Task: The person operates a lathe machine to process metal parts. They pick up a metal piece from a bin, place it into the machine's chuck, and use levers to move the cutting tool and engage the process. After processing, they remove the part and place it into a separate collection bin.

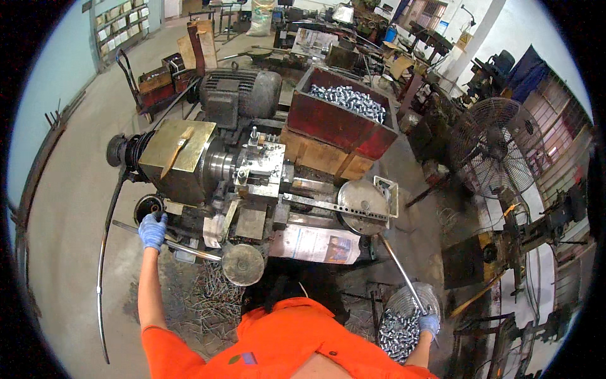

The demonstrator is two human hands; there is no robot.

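My left hand, in a blue glove, reaches to the near edge of a round black bowl at the left of a small lathe-like machine. Its fingers are curled together; a small dark thing shows at the fingertips, too small to name. Low on the right, my gloved right hand is closed round the lower end of a long metal lever, which slants up to the machine's perforated bar. Just beside and below that hand stands a round basket holding many shiny metal fittings.
A dark red bin of similar fittings stands behind the machine. A brush lies on the brass-coloured cover. Metal rods are heaped on the floor below. A large caged fan stands at right; a cart is far left.
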